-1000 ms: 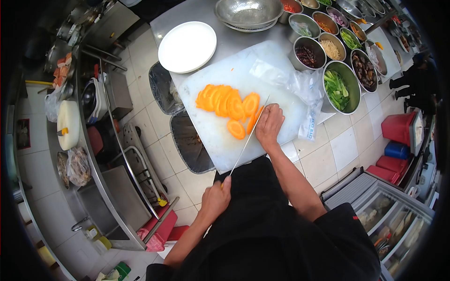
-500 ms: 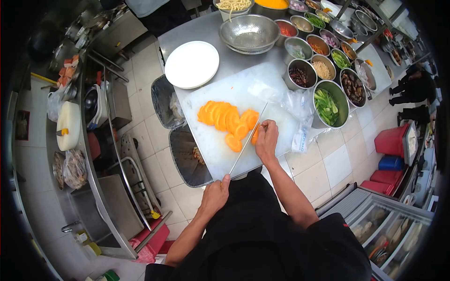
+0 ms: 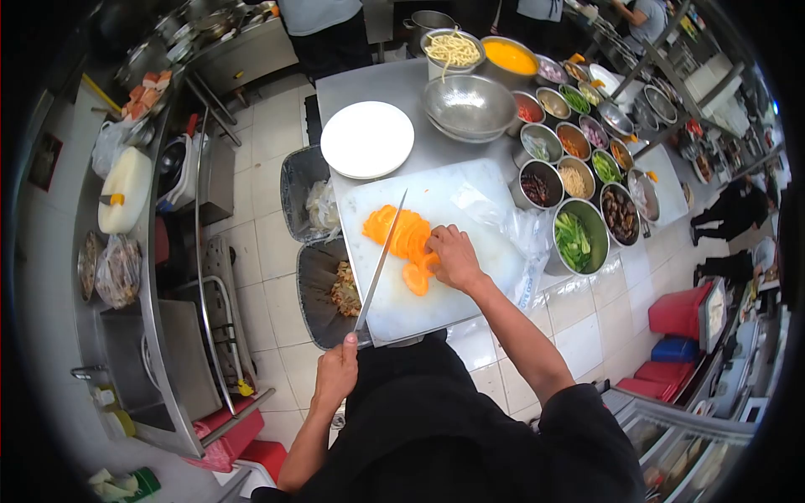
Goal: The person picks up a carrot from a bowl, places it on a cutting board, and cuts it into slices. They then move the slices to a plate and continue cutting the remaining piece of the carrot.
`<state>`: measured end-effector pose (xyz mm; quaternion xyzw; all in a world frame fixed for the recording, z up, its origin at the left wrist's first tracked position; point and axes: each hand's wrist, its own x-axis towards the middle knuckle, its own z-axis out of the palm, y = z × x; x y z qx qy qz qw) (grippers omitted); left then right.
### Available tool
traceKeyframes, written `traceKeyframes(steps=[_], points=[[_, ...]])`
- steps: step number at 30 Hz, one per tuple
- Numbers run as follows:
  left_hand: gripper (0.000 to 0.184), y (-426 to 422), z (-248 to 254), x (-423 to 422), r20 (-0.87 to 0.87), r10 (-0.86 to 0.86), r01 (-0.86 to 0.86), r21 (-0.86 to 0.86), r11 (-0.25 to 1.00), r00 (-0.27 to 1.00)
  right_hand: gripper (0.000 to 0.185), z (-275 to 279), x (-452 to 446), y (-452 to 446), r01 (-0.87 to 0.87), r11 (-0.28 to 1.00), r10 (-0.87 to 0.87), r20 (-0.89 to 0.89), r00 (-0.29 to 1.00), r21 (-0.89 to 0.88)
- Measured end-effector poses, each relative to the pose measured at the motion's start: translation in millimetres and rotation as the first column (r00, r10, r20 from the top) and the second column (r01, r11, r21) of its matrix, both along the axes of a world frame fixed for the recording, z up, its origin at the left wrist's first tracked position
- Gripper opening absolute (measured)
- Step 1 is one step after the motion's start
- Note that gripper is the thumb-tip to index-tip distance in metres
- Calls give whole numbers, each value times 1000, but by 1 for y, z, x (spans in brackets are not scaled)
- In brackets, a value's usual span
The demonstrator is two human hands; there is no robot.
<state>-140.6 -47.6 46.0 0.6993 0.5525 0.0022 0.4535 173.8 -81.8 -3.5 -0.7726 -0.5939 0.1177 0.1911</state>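
Observation:
A white cutting board [image 3: 470, 293] lies at the table's near corner. Overlapping orange slices [image 3: 402, 233] are spread on it, with a loose slice [image 3: 415, 280] nearer me. My left hand [image 3: 337, 369] is closed round the handle of a long knife [image 3: 381, 264], whose blade slants up over the left side of the slices. At their right end rests my right hand [image 3: 454, 256], fingers bent and touching the slices; the fingertips are partly hidden. A clear plastic bag [image 3: 527, 239] lies on the board's right side.
Behind the board are a white plate [image 3: 367, 139] and a metal colander [image 3: 470, 105]. Several metal containers stand at the right, the nearest holding green leaves [image 3: 572, 241]. Two waste bins [image 3: 312, 285] are left of the table. Other people [image 3: 323, 21] stand at the back.
The knife has moved left, from the right end of the slices to their left side. My right hand has shifted left onto the slices. The view has tilted up, showing more of the back.

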Motion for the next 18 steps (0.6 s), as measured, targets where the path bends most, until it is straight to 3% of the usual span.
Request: traceKeyframes(steps=[2, 4, 5, 7, 8, 10, 11, 13, 15, 18], points=[[68, -5, 6, -2, 12, 47, -46, -21, 999, 999, 31, -1, 3, 2, -28, 999, 29, -18, 999, 43], [71, -9, 4, -4, 15, 90, -90, -35, 995, 996, 26, 3, 7, 4, -67, 997, 60, -188, 980, -35], [71, -10, 0, -7, 24, 104, -103, -39, 994, 994, 26, 1, 11, 6, -80, 996, 72, -180, 981, -38], [72, -13, -8, -12, 27, 134, -130, -109, 985, 991, 21, -7, 22, 9, 95, 991, -19, -623, 782, 89], [72, -15, -12, -14, 54, 153, -147, -103, 984, 987, 21, -9, 34, 11, 83, 993, -12, -620, 784, 87], [72, -15, -8, -14, 51, 156, -151, -97, 984, 986, 17, -9, 66, 16, 179, 975, -7, -789, 614, 130], [72, -15, -5, -15, 46, 144, -140, -87, 986, 988, 17, -3, 77, 16, 175, 976, -5, -790, 613, 130], [73, -16, -6, -17, 52, 146, -141, -84, 986, 988, 16, 13, 94, 11, 21, 976, -159, -652, 742, -215], [73, -16, -7, -17, 62, 146, -141, -80, 987, 987, 18, -3, 101, 8, 0, 973, -154, -646, 747, -233], [74, -19, -10, -18, 38, 149, -146, -77, 986, 988, 23, -12, 100, 5, -98, 963, -46, -509, 860, -252]])
